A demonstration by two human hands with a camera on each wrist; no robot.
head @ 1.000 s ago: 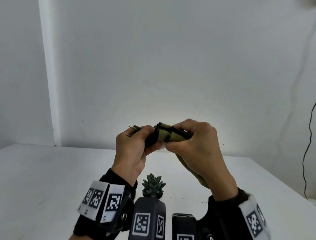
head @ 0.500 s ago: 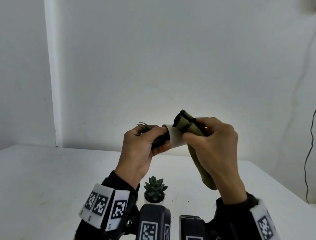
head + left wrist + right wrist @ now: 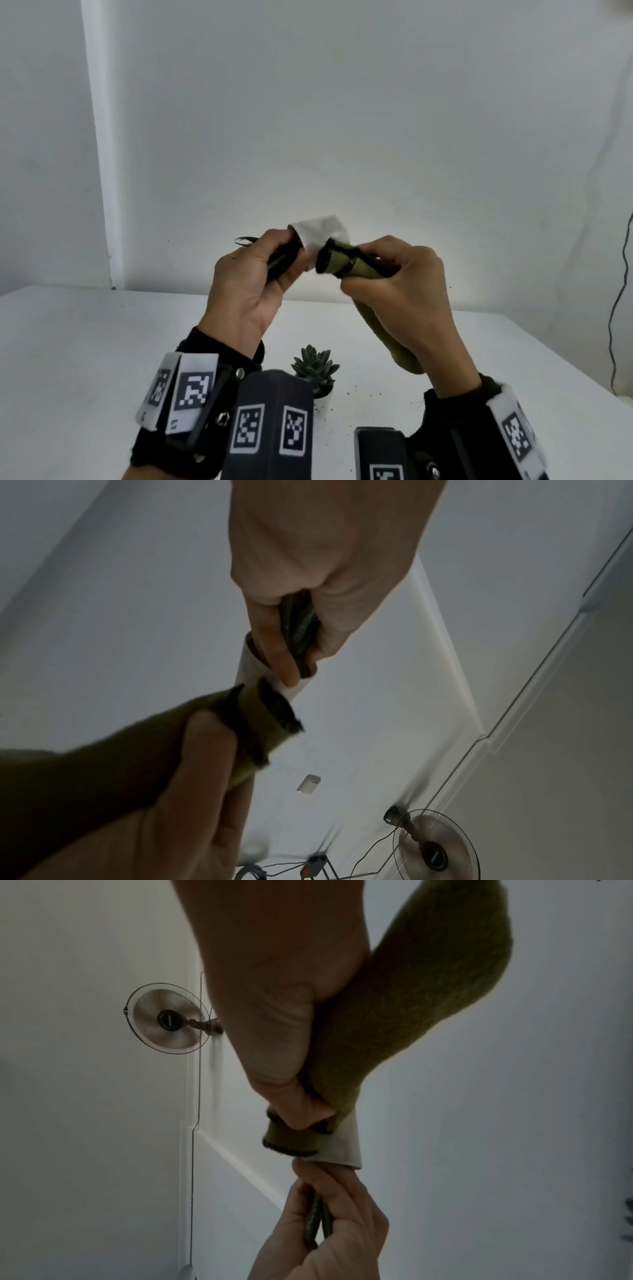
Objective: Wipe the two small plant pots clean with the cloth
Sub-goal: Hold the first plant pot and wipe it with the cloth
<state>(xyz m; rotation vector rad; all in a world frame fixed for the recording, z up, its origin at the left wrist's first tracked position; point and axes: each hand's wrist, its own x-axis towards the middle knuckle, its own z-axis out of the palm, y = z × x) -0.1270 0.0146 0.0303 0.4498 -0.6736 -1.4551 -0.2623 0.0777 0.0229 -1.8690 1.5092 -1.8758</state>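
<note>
A small white pot (image 3: 322, 233) is held sideways in the air above the table. My left hand (image 3: 284, 253) grips the dark leaves of its plant (image 3: 279, 263) at the pot's mouth. An olive cloth (image 3: 346, 267) with a dark hem is gripped by my right hand (image 3: 363, 270) and lies against the pot's right end; its tail hangs below my palm. The left wrist view shows the pot (image 3: 253, 669) between thumb and cloth (image 3: 260, 723). In the right wrist view the cloth (image 3: 394, 1015) meets the pot (image 3: 339, 1150). A second pot with a green succulent (image 3: 317, 368) stands on the table below.
The white table (image 3: 85, 342) runs to a white wall behind. Dark soil specks (image 3: 359, 390) lie right of the standing succulent. A black cable (image 3: 620, 308) hangs at the far right. A wall fan (image 3: 167, 1018) shows high up in the wrist views.
The cloth covered the pot a second ago; it has since slid to the pot's right end, and the white side now shows, turned upward. Both hands keep their hold.
</note>
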